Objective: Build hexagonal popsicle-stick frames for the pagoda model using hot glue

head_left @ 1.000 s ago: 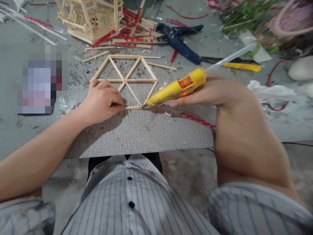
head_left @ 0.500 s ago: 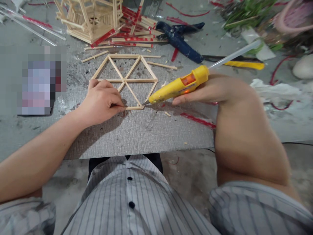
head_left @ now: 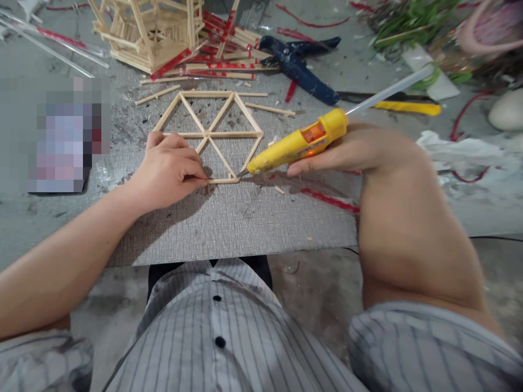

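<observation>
A hexagonal frame of thin wooden sticks (head_left: 235,134), with spokes meeting at its centre, lies flat on the table. My left hand (head_left: 174,166) rests over its left side, thumb and fingers pinching the near stick and covering the lower left corner. In my right hand (head_left: 351,149) is a yellow hot glue gun (head_left: 296,142), tilted down to the left. Its metal nozzle touches or nearly touches the frame's near right corner. A translucent glue stick (head_left: 390,90) sticks out of the gun's back end, and an orange light glows on its side.
Behind the frame stand a wooden stick model (head_left: 151,38) and a pile of red-wrapped sticks (head_left: 229,54). Dark blue pliers (head_left: 302,68) and a yellow-handled tool (head_left: 408,108) lie beyond the gun. A blurred-out dark-edged object (head_left: 61,144) is at left, greenery (head_left: 412,24) at far right.
Almost nothing differs. Both hands, the glue gun and the frame keep their places, and the whole view has shifted very slightly.
</observation>
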Demonstrator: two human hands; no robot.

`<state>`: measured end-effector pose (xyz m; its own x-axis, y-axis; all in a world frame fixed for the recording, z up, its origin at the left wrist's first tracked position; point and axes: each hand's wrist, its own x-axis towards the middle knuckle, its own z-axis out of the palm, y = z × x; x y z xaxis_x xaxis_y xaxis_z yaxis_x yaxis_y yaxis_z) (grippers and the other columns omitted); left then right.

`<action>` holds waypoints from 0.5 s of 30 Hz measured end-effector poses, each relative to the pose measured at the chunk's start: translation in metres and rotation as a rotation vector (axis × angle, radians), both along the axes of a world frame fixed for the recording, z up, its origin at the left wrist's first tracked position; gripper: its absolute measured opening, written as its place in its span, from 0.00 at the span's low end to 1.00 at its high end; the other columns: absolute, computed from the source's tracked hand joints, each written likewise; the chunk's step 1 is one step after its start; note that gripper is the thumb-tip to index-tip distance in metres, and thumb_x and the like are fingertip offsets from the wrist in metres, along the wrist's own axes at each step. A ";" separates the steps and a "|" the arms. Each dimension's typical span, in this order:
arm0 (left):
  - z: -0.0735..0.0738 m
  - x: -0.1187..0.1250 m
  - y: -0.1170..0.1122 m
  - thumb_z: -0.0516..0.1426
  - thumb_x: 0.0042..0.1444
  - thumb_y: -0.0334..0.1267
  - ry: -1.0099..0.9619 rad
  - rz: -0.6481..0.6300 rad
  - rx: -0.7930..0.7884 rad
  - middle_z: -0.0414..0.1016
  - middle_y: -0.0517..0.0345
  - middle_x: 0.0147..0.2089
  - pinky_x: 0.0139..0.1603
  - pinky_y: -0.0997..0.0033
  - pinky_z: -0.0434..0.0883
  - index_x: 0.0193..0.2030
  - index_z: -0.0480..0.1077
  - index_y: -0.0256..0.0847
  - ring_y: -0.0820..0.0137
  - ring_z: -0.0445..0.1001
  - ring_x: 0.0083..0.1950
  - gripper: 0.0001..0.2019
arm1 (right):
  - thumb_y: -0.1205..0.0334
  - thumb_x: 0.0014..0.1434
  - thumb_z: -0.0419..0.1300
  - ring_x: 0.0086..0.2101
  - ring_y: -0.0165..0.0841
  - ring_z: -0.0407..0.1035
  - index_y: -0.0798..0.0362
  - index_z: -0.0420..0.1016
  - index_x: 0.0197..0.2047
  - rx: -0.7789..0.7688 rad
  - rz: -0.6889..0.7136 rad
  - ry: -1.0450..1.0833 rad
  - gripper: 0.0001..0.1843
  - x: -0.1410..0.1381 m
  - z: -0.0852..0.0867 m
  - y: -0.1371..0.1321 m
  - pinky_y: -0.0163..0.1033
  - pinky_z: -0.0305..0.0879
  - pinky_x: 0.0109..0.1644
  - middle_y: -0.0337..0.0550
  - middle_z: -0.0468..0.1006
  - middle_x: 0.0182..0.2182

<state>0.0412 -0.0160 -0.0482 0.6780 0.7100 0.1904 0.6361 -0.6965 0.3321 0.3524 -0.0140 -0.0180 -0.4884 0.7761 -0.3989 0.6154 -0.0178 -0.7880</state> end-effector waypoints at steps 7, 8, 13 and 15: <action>0.001 0.001 -0.002 0.55 0.60 0.48 0.014 0.020 -0.015 0.82 0.58 0.35 0.59 0.47 0.53 0.28 0.78 0.51 0.57 0.71 0.51 0.15 | 0.42 0.44 0.70 0.45 0.42 0.72 0.55 0.78 0.46 0.014 -0.027 -0.009 0.31 0.002 -0.002 -0.001 0.52 0.67 0.58 0.48 0.81 0.47; 0.001 0.001 -0.002 0.55 0.60 0.47 0.019 0.020 -0.016 0.82 0.58 0.35 0.59 0.47 0.53 0.28 0.78 0.50 0.57 0.71 0.51 0.15 | 0.43 0.45 0.70 0.45 0.42 0.72 0.54 0.78 0.47 0.020 -0.032 -0.010 0.31 0.003 -0.003 -0.001 0.53 0.67 0.58 0.47 0.81 0.46; 0.002 0.003 -0.003 0.56 0.59 0.47 0.036 0.029 -0.017 0.81 0.59 0.35 0.58 0.47 0.54 0.29 0.79 0.49 0.56 0.71 0.51 0.13 | 0.43 0.43 0.71 0.45 0.43 0.73 0.54 0.79 0.46 0.013 -0.062 0.016 0.31 0.004 -0.005 -0.001 0.55 0.67 0.58 0.47 0.81 0.46; 0.006 0.004 -0.004 0.56 0.60 0.48 0.041 0.038 -0.027 0.81 0.59 0.34 0.58 0.48 0.54 0.31 0.79 0.48 0.57 0.71 0.50 0.13 | 0.45 0.44 0.70 0.46 0.42 0.73 0.54 0.79 0.46 0.015 -0.068 0.005 0.30 0.004 -0.005 -0.001 0.53 0.67 0.59 0.47 0.81 0.47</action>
<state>0.0452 -0.0205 -0.0422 0.6571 0.7400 0.1439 0.6754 -0.6627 0.3235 0.3565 -0.0153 -0.0234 -0.4365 0.8133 -0.3848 0.6091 -0.0476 -0.7916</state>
